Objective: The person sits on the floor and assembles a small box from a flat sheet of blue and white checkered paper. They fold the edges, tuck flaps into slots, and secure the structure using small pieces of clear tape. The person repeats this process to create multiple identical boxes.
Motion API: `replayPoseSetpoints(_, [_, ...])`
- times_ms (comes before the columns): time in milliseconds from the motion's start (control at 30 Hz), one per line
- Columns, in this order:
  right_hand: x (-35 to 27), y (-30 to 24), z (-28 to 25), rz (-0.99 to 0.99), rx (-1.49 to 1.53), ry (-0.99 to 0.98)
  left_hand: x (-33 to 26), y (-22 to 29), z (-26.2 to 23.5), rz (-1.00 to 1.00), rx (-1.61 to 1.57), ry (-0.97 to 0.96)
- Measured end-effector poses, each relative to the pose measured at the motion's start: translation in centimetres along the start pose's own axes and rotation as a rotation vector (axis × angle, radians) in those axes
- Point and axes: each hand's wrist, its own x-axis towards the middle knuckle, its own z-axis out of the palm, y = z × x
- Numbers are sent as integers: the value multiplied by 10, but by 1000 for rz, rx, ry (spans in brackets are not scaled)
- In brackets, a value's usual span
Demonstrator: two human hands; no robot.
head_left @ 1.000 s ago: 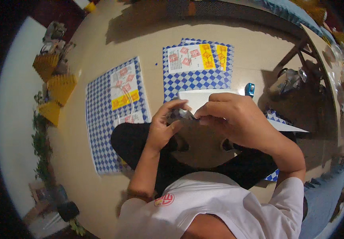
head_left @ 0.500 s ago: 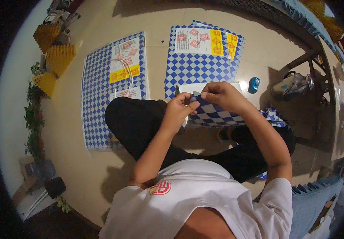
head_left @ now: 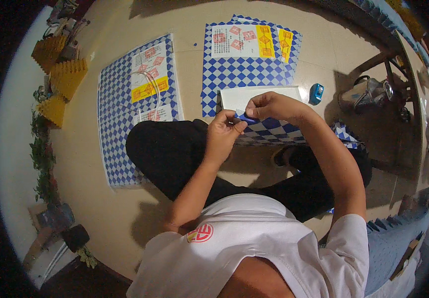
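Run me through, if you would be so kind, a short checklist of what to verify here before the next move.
1. Left hand gripping the checked board: ok, thumb and fingers are at its left end.
2. Right hand on the same board: ok, pinching close beside the left.
3. Corner under the fingertips folded neatly: cannot tell, the fingers cover much of it.
4. Small blue tool clear of both hands: ok, it lies off to the right.
5. Loose checked sheets squared up: not ok, they are fanned out.
6. Wrapped pack apart from the board: ok, it lies off to the left.
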Motion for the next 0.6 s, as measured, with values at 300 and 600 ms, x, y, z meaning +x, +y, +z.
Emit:
replayPoseSetpoints(300, [19,25,11,-2,33,-65,-9,-8,-3,153,270,79])
replayPoseSetpoints(600, [-30,35,10,53,-311,105,-16,-21,-7,199,499,130])
